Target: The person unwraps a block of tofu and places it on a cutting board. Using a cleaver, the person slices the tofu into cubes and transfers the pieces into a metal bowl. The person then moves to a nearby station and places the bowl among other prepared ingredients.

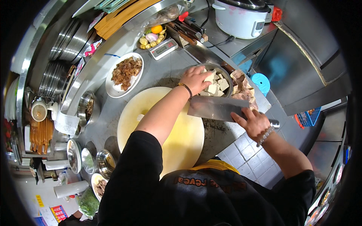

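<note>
My left hand [195, 79] reaches over the near left part of a metal bowl [230, 77] and touches pale tofu pieces [218, 84] in it; whether it grips any cannot be told. My right hand [252, 123] holds a broad-bladed cleaver [216, 108], its blade just on the near side of the bowl. Below my left forearm lies a round, yellowish cutting board [181, 135], with a small white piece [140, 117] on it. A crumpled brown-and-white cloth [242, 86] lies against the bowl's right side.
An oval plate of browned meat pieces [109, 84], a digital scale [164, 49] and a bowl of ginger and an onion [145, 46] stand farther back. Another cleaver [202, 52] lies behind the tofu bowl. A rice cooker [239, 22] is at the back right. Several bowls and plates line the left.
</note>
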{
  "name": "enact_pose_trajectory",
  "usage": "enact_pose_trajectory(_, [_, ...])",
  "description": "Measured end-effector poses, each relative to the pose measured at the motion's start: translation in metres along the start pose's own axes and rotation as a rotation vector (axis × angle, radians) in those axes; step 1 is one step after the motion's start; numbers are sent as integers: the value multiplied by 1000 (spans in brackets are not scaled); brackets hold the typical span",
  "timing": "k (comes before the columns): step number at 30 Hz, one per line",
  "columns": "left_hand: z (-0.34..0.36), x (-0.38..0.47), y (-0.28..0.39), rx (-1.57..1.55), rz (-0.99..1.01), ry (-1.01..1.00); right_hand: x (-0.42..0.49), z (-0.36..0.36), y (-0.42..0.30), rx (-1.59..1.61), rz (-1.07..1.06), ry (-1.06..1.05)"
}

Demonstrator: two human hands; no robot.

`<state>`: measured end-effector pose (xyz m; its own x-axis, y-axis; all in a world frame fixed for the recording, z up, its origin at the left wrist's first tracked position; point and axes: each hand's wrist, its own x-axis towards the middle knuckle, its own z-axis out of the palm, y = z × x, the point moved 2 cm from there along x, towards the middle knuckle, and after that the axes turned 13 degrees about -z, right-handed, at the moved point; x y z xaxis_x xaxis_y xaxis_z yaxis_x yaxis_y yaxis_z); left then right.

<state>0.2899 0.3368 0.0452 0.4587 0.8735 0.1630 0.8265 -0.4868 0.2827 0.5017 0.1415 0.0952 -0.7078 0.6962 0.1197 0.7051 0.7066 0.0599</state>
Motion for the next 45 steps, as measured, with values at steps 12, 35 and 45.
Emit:
enact_pose_trajectory(12, [-106,-223,-178,-207,-971,47,61,35,-79,1764,603,-25])
enact_pose_trajectory(35, [-62,-302,-140,-251,-777,-113,187,87,-103,1686,248,-622])
enact_pose_trajectory(45, [-70,-230,-83,-364,-580,-43,96,60,-101,2052,572,-253])
